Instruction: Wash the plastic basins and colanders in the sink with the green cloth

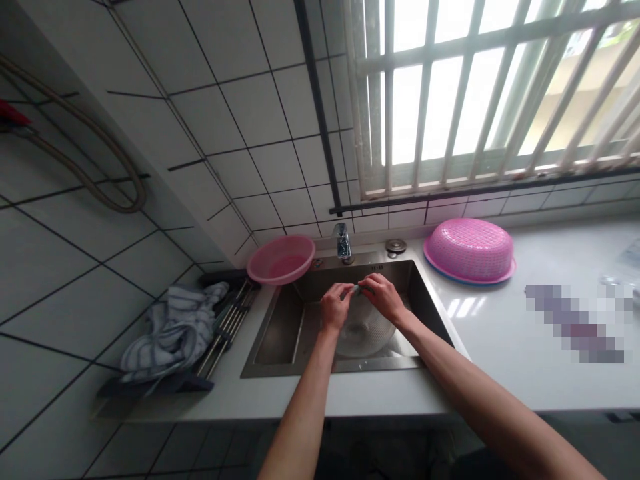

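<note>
Over the sink (280,333), my left hand (334,307) and my right hand (383,295) come close together, fingertips pinched. Between them they hold a small pale green piece (357,289); its kind is too small to make out, and the fingers partly cover it. Below, a round see-through bowl or strainer (361,337) rests in the basin, partly hidden by my hands and forearms. What it contains, if anything, is not clear. Just beyond my hands stands a chrome faucet (343,241) at the sink's back edge.
A pink basin (281,260) sits at the sink's back left corner. To the right, an upturned pink basket (470,247) lies on the white counter (500,360). A striped cloth (175,327) and a metal rack (227,327) are at left. A drain strainer (395,247) is beside the faucet.
</note>
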The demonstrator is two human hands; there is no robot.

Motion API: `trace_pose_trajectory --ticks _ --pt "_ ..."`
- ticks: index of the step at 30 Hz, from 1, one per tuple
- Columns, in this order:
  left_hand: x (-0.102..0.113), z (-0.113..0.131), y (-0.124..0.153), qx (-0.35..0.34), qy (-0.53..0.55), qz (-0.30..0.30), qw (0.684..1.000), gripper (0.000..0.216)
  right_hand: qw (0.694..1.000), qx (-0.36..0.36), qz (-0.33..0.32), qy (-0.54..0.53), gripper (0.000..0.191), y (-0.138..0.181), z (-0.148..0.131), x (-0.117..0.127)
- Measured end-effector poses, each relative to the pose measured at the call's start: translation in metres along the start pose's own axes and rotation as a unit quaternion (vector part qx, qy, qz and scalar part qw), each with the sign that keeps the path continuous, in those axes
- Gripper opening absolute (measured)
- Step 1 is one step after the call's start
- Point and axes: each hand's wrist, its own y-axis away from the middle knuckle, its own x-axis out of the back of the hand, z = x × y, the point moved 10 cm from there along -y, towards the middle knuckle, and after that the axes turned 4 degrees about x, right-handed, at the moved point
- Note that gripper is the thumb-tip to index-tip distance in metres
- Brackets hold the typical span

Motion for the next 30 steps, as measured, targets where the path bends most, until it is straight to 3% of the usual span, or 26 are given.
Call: trace_pose_trajectory --ticks 6,13,19,25,30 --pt "0.012 -0.009 -0.002 0.034 0.007 0.034 0.999 0.01 1.0 -0.025 0.01 -0.008 0.019 -0.001 0.008 0.004" --pt "-0.001 -0.002 -0.002 -0.003 -0.001 -0.007 1.0 0.01 1.0 0.009 -0.019 -0.009 0.017 -0.001 -0.001 -0.004" --pt "0.017 -0.016 -0.003 0.033 0.027 0.047 0.998 0.007 1.0 -0.028 0.005 0.009 0.017 -0.002 0.009 0.005" --pt "0.0 -0.005 -0.002 0.002 0.001 -0.005 1.0 0.009 0.999 0.007 -0.032 0.026 0.018 -0.002 -0.003 -0.009" --pt "0.017 -0.014 -0.003 0.027 0.013 0.045 0.999 0.009 1.0 -0.022 0.0 0.021 0.016 -0.002 0.008 0.004"
